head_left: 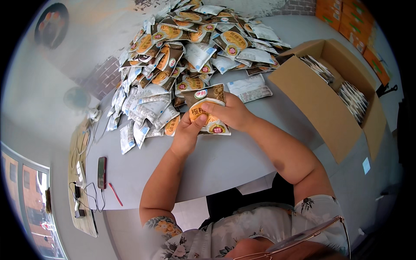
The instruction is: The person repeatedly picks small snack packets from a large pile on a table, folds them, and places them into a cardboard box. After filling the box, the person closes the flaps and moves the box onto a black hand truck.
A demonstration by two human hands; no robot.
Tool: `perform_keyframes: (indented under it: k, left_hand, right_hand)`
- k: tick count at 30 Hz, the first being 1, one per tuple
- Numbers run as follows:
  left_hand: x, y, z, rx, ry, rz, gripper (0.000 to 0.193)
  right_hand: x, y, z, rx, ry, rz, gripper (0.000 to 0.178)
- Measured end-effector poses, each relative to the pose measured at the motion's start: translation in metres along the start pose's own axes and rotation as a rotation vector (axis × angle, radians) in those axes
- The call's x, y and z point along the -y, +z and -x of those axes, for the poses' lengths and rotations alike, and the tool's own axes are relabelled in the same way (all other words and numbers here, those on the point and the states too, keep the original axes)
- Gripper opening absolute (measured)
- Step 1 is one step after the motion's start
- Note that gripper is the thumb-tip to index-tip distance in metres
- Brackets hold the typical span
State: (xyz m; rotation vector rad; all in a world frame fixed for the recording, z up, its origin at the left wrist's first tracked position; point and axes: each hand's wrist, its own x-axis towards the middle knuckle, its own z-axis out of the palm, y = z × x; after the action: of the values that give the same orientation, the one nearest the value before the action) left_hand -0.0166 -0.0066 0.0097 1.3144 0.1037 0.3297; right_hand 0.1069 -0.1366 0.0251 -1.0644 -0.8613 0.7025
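Observation:
A brown and orange sachet is held up in front of me over the grey table, its printed face toward me. My left hand grips its lower left side, thumb on the front. My right hand closes on the right side, its thumb also pressed on the front; the fingers behind are hidden. Just beyond my hands rises a big heap of similar sachets, some showing brown and orange fronts, others white backs. One white sachet lies apart, right of the heap.
At the right stands an open cardboard box with sachets standing in rows inside. Orange cartons are stacked behind it. On the table's left lie a cabled phone and a thin red strip. A wooden board with cables sits farther left.

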Motion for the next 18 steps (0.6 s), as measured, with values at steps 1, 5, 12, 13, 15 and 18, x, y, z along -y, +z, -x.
perform_keyframes:
  k: [1, 5, 12, 13, 15, 18]
  left_hand:
    - [0.002, 0.001, 0.000, -0.022, 0.023, 0.014, 0.032]
    - [-0.003, 0.001, 0.003, -0.095, -0.024, 0.048, 0.030]
    - [-0.005, -0.003, -0.002, -0.044, -0.049, 0.284, 0.038]
    - [-0.005, -0.004, -0.003, -0.058, -0.060, 0.328, 0.039]
    - [-0.005, -0.009, -0.005, -0.078, -0.057, 0.388, 0.041]
    - [0.000, -0.018, -0.006, -0.065, -0.119, 0.423, 0.043]
  right_hand:
    - [0.001, 0.002, 0.001, 0.001, 0.006, -0.044, 0.032]
    - [0.027, 0.008, 0.010, -0.031, 0.117, 0.114, 0.034]
    - [0.007, -0.013, 0.001, -0.256, -0.471, 0.660, 0.050]
    - [0.001, -0.020, -0.001, -0.333, -0.663, 0.773, 0.054]
    - [0.019, -0.019, 0.002, -0.242, -0.721, 1.004, 0.065]
    - [0.027, -0.004, 0.005, -0.076, -0.780, 1.451, 0.068]
